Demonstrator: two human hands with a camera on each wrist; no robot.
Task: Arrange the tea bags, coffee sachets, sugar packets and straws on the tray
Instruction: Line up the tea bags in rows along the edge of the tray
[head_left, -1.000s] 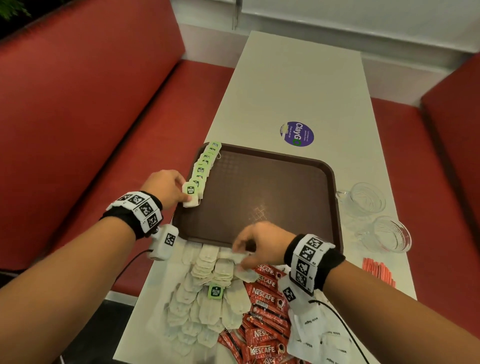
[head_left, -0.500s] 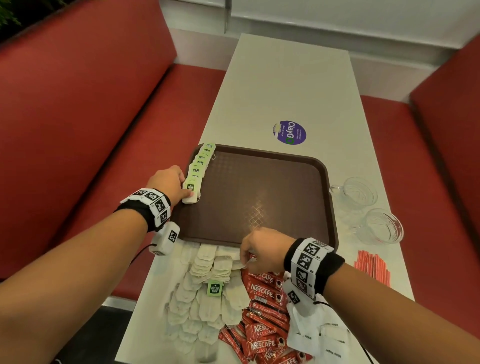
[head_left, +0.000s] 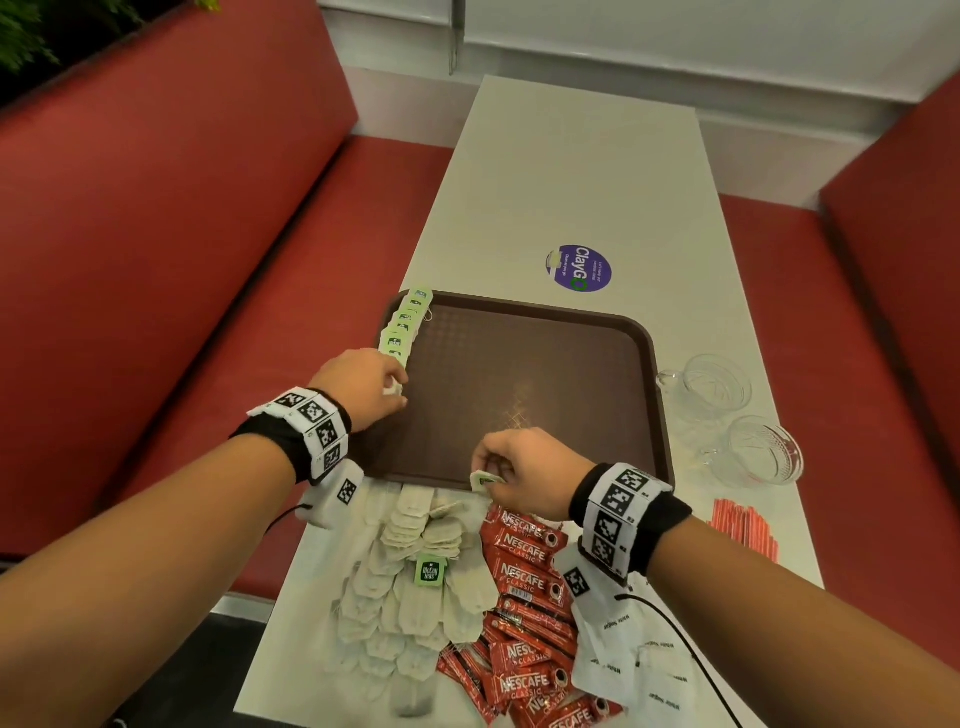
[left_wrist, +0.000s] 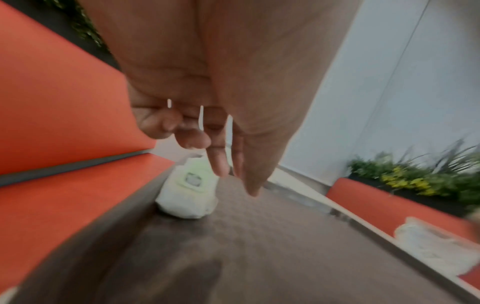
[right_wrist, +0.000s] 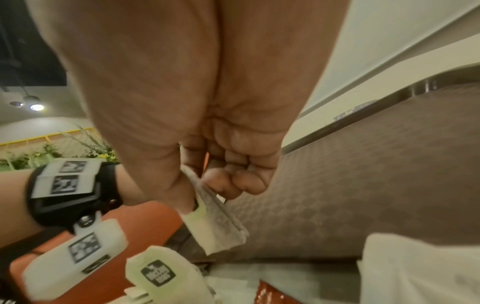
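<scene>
A brown tray (head_left: 519, 374) lies mid-table. A row of tea bags (head_left: 402, 325) with green tags runs along its left rim. My left hand (head_left: 397, 387) hovers at the row's near end, fingers loose just over the last tea bag (left_wrist: 188, 191), holding nothing. My right hand (head_left: 485, 470) pinches one tea bag (right_wrist: 218, 228) between thumb and fingers at the tray's near rim. In front of the tray lie a tea bag pile (head_left: 410, 582), red coffee sachets (head_left: 524, 587), white sugar packets (head_left: 618, 654) and red straws (head_left: 743, 527).
Two glass cups (head_left: 717, 384) (head_left: 763, 449) stand on the table right of the tray. A purple sticker (head_left: 579, 268) marks the table beyond it. Red bench seats (head_left: 208, 312) flank the narrow table on both sides.
My left hand laid its tea bag at the near end of the row and loosened its fingers. My right hand took a tea bag from the pile and lifted it to the tray's near rim.
</scene>
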